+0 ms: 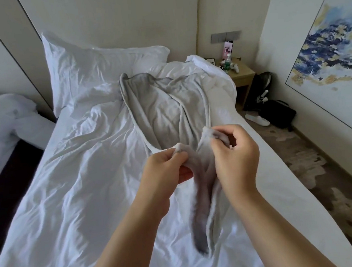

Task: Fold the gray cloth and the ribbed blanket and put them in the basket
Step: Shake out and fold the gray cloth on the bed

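A gray cloth (169, 110) lies stretched along the white bed (76, 196), its far end near the pillows and its near end lifted off the sheet. My left hand (164, 173) pinches one near corner of it. My right hand (235, 160) pinches the other near corner, close beside the left. Between and below my hands a loose fold of the cloth hangs down, blurred. No ribbed blanket or basket is in view.
A white pillow (91, 70) leans on the headboard and a bunched duvet (208, 74) lies at the bed's far right. A nightstand (240, 75) with bottles stands beyond. A black bag (276, 113) and a slipper lie on the carpet right. Another bed (1, 120) is left.
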Motion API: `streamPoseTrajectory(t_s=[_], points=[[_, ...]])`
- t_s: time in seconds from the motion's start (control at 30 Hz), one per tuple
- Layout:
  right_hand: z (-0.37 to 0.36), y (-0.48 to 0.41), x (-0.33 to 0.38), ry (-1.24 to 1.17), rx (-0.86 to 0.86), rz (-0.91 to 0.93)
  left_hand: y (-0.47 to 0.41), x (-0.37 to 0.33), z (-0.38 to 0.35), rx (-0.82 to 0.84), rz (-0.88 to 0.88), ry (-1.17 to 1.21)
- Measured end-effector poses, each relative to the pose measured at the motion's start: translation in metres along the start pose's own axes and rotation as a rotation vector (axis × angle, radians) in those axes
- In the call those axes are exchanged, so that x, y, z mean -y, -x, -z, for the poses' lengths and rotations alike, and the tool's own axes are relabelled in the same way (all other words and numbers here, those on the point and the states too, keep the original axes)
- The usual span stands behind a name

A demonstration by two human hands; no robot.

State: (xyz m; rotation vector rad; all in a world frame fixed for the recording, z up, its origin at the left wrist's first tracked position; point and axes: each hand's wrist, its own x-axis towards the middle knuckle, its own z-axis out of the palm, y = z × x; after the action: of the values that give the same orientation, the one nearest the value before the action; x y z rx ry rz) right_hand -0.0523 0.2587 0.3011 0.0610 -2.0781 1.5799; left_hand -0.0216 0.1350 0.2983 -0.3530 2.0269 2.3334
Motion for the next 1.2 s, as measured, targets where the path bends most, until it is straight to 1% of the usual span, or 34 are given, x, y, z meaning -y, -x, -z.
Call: streamPoseTrajectory(t_s=[0.03,0.1,0.13,0.17,0.2,0.3,0.33,0.37,0.47,0.5,0.63,0.7,0.8,0.9,0.97,1.13,1.2], points=[[-0.001,-0.001,-0.001,0.033,0.06,0.029,0.001,-0.001,-0.001,0.001,-0.005,-0.012],[-0.003,0.0,0.0,0.089,0.351,0.057,0.001,0.0,-0.002,-0.028,-0.023,-0.082],[-0.004,0.001,0.0,0.101,0.446,0.059,0.001,-0.001,-0.003,-0.049,-0.035,-0.124],[-0.004,0.001,-0.001,0.097,0.454,0.064,0.001,-0.001,-0.003,-0.056,-0.046,-0.147],[-0.004,0.002,-0.002,0.078,0.399,0.075,0.002,-0.002,-0.003,-0.041,-0.055,-0.149],[-0.001,0.005,-0.006,-0.003,0.093,0.112,0.005,-0.005,-0.007,0.021,-0.051,-0.108],[-0.001,0.004,-0.007,-0.019,0.042,0.106,0.005,-0.005,-0.007,0.019,-0.052,-0.102],[0.0,0.002,-0.007,-0.031,0.074,0.092,0.005,-0.005,-0.008,0.013,-0.055,-0.102],[-0.001,-0.001,-0.005,-0.04,0.445,0.043,0.003,-0.005,-0.007,-0.035,-0.054,-0.115],[-0.002,-0.002,-0.006,-0.038,0.506,0.033,0.002,-0.005,-0.006,-0.045,-0.036,-0.099],[0.0,-0.004,-0.008,-0.045,0.511,0.03,0.001,-0.004,-0.003,0.022,0.024,0.006],[0.002,-0.003,-0.008,-0.051,0.536,0.034,0.001,-0.003,-0.003,0.023,0.004,-0.041],[0.001,0.001,-0.007,0.008,0.59,0.114,0.0,-0.002,-0.004,-0.002,-0.023,-0.08],[-0.001,0.005,-0.011,0.058,0.58,0.19,0.0,0.0,-0.003,-0.018,-0.006,-0.044],[-0.004,0.009,-0.014,0.076,0.54,0.245,-0.001,0.0,-0.001,-0.036,-0.009,-0.024],[-0.016,0.025,-0.024,0.141,0.249,0.396,-0.007,0.008,0.003,0.04,-0.003,0.014],[-0.02,0.03,-0.03,0.16,0.204,0.422,-0.01,0.01,0.005,0.037,0.02,0.059]])
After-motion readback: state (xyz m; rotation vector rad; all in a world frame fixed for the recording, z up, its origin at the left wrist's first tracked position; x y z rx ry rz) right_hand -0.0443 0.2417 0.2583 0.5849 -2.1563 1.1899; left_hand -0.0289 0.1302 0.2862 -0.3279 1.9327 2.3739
